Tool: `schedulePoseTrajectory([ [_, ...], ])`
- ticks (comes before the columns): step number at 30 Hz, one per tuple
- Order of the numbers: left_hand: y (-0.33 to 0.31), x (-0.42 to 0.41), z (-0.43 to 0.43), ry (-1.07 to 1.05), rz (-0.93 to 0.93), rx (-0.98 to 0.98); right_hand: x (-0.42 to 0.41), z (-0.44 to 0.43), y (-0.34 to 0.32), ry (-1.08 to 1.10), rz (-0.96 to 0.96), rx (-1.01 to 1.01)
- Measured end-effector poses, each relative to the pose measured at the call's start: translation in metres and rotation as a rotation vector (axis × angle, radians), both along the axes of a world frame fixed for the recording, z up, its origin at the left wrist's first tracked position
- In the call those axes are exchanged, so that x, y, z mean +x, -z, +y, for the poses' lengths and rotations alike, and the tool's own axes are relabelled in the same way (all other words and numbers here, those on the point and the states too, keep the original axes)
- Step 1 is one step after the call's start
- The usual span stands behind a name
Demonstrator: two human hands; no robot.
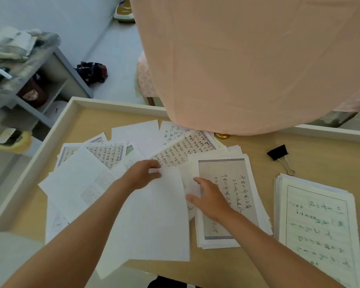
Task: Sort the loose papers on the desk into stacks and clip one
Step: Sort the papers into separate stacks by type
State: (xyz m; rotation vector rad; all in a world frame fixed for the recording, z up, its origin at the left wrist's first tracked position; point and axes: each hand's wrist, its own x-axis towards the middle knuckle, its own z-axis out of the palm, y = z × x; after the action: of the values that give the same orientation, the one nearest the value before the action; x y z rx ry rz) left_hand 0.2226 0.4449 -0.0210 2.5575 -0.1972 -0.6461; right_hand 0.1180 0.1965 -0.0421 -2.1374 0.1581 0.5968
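Loose papers (96, 163), some blank and some with handwriting, lie scattered over the left and middle of the wooden desk (312, 150). My left hand (142, 173) pinches the top corner of a blank white sheet (158, 221) that lies in front of me. My right hand (208, 199) rests with fingers spread on a stack of bordered pages (229, 181) just right of that sheet. A second, neat stack of ruled handwritten pages (318, 221) sits at the right. A black binder clip (279, 155) lies on bare wood behind that stack.
A peach cloth (247, 59) hangs over the desk's back edge, with a gold lid (221, 135) just under its hem. The desk has a raised white rim (29, 165). A grey shelf unit (35, 80) with clutter stands off to the left on the floor.
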Motion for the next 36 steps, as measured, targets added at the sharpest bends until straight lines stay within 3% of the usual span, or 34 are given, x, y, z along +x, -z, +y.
schedulePoseTrajectory([
  [3, -0.029, -0.016, -0.012, -0.116, -0.104, -0.163, 0.009, 0.009, -0.009, 0.156, 0.127, 0.24],
  [8, -0.038, -0.05, 0.016, -0.295, -0.521, -0.088, 0.032, 0.028, -0.03, 0.35, 0.079, 0.245],
  [14, -0.012, -0.094, 0.109, -0.771, -0.116, 0.163, 0.058, 0.07, -0.045, 0.383, 0.104, 0.346],
  [18, 0.003, -0.118, 0.168, -1.021, 0.078, 0.134, 0.072, 0.129, -0.038, 0.276, 0.048, 0.252],
  [21, 0.015, -0.124, 0.207, -1.155, 0.108, 0.038, 0.085, 0.188, -0.031, 0.128, -0.023, 0.102],
  [25, 0.018, -0.117, 0.243, -1.232, 0.124, -0.13, 0.101, 0.265, -0.026, 0.019, -0.101, 0.015],
  [31, 0.028, -0.099, 0.283, -1.171, 0.13, -0.342, 0.119, 0.344, 0.002, -0.103, 0.016, -0.244],
  [36, 0.033, -0.084, 0.305, -1.231, 0.209, -0.565, 0.117, 0.368, 0.01, 0.006, 0.071, -0.312],
])
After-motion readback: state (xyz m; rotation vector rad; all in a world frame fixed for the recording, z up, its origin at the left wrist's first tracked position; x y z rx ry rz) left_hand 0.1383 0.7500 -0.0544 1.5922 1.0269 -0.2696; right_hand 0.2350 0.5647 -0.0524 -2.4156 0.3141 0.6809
